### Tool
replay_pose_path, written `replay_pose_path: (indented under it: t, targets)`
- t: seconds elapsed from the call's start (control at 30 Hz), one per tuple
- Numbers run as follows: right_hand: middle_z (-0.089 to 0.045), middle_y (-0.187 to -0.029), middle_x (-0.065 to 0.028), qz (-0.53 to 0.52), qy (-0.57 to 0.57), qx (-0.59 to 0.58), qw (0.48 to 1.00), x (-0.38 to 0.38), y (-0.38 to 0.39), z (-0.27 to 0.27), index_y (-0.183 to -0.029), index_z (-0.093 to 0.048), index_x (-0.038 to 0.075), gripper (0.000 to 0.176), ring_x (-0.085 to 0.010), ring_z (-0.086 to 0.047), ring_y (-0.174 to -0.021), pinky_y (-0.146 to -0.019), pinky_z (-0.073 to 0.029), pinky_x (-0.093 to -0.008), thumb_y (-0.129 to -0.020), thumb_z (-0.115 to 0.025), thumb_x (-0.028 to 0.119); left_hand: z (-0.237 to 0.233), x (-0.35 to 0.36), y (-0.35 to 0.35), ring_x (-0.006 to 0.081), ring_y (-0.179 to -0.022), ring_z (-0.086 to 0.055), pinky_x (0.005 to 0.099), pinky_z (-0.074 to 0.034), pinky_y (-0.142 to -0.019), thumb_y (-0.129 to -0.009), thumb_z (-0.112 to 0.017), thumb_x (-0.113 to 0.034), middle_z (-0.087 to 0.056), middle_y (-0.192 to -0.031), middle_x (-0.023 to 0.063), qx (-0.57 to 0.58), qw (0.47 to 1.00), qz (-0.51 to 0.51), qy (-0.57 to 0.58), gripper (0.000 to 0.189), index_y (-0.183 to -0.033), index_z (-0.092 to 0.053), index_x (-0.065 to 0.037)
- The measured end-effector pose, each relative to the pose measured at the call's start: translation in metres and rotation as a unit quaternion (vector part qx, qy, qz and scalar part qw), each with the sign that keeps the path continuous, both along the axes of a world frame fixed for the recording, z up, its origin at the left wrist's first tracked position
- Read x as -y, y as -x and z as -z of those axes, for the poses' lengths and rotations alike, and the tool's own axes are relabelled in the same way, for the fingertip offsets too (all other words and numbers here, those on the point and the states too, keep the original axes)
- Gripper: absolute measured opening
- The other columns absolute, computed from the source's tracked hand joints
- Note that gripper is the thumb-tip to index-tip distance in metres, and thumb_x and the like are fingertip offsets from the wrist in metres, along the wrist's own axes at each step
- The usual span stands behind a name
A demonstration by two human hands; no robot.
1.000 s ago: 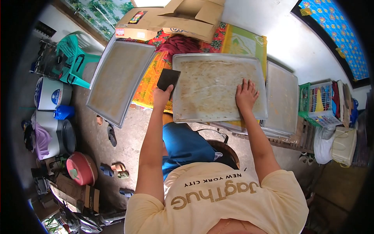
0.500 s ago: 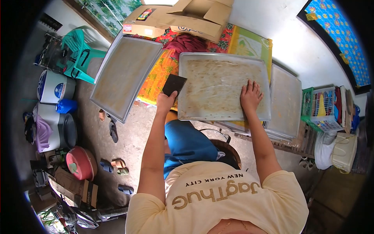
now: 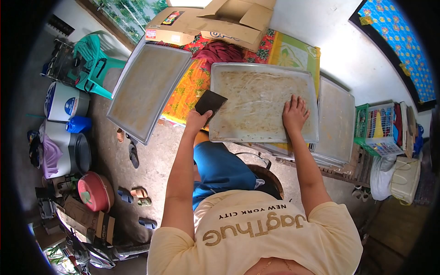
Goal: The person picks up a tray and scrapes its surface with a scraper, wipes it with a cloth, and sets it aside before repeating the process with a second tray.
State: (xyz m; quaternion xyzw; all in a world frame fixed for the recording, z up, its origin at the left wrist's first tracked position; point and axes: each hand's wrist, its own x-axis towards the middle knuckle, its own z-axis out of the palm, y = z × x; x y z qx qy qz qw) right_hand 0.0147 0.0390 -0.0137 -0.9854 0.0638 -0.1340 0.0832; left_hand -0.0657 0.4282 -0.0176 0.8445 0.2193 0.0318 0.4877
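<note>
Baking tray [image 3: 256,87], rectangular, pale and marked with brown stains, lies in front of us across the cloth-covered table, between a second tray [image 3: 149,89] on the left and a stack of trays [image 3: 337,119] on the right. Our right hand [image 3: 296,113] rests palm down on its right part, fingers spread and gripping nothing. Our left hand [image 3: 197,120] holds a flat dark rectangular plate [image 3: 213,101] in a narrow pinch, thumb on top; the fingers underneath are hidden from us. We see the plate tilted over the tray's left edge, but we cannot tell whether the two touch.

Beyond the tray we have a maroon cloth [image 3: 222,52] bunched on the floral tablecloth [image 3: 183,98], with an open cardboard box [image 3: 233,27] behind it. Past the stack, at our right, stands a green plastic basket [image 3: 361,121]. Our blue shorts [image 3: 222,169] show below the tray's near edge.
</note>
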Motion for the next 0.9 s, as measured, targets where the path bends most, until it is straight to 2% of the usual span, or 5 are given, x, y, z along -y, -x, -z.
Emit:
replay_pose_path:
  t: [0.43, 0.53, 0.63, 0.73, 0.9]
  targets:
    - [-0.04, -0.152, -0.01, 0.004, 0.0, -0.005, 1.0, -0.001, 0.0, -0.001, -0.145, -0.044, 0.02, 0.052, -0.0307, -0.03, -0.143, -0.114, -0.016, -0.0601, -0.099, -0.043, 0.043, -0.041, 0.003, -0.004, 0.037, -0.094, -0.069, 0.042, -0.053, -0.082, -0.078, -0.078, -0.039, -0.071, -0.096, 0.0245, -0.075, 0.997, 0.004, -0.029, 0.052, -0.105, -0.067, 0.004]
    - [-0.04, -0.152, -0.01, 0.002, 0.0, -0.002, 1.0, -0.001, 0.0, 0.0, -0.144, -0.045, 0.02, 0.051, -0.0305, -0.03, -0.143, -0.114, -0.016, -0.0601, -0.098, -0.043, 0.043, -0.041, 0.009, -0.002, 0.0377, -0.094, -0.069, 0.0428, -0.053, -0.082, -0.078, -0.077, -0.041, -0.07, -0.096, 0.0256, -0.022, 0.999, -0.004, -0.033, 0.053, -0.105, -0.067, 0.004]
    - [-0.04, -0.151, -0.01, 0.004, 0.002, -0.002, 1.0, -0.002, -0.001, 0.0, -0.144, -0.045, 0.02, 0.051, -0.0305, -0.03, -0.143, -0.114, -0.016, -0.0602, -0.098, -0.043, 0.043, 0.023, -0.02, -0.014, 0.0385, -0.095, -0.069, 0.0433, -0.053, -0.083, -0.078, -0.077, -0.041, -0.07, -0.096, 0.0261, -0.007, 1.0, -0.002, -0.011, 0.053, -0.104, -0.067, 0.004]
    - [-0.04, -0.151, -0.01, 0.004, 0.005, 0.0, 1.0, 0.0, 0.0, 0.001, -0.144, -0.045, 0.02, 0.051, -0.0305, -0.03, -0.143, -0.114, -0.017, -0.0604, -0.098, -0.044, 0.043, -0.02, -0.005, -0.002, 0.039, -0.096, -0.068, 0.0434, -0.053, -0.084, -0.078, -0.077, -0.042, -0.07, -0.098, 0.0263, -0.064, 0.995, 0.051, -0.062, 0.055, -0.104, -0.067, 0.005]
    - [-0.041, -0.151, -0.01, 0.001, 0.009, 0.015, 1.0, -0.001, 0.001, 0.004, -0.143, -0.046, 0.02, 0.051, -0.0305, -0.03, -0.143, -0.114, -0.018, -0.0607, -0.098, -0.044, 0.043, -0.006, -0.011, 0.012, 0.0371, -0.095, -0.069, 0.0425, -0.053, -0.083, -0.079, -0.078, -0.035, -0.071, -0.098, 0.0235, -0.044, 0.999, 0.023, -0.011, 0.048, -0.107, -0.067, 0.002]
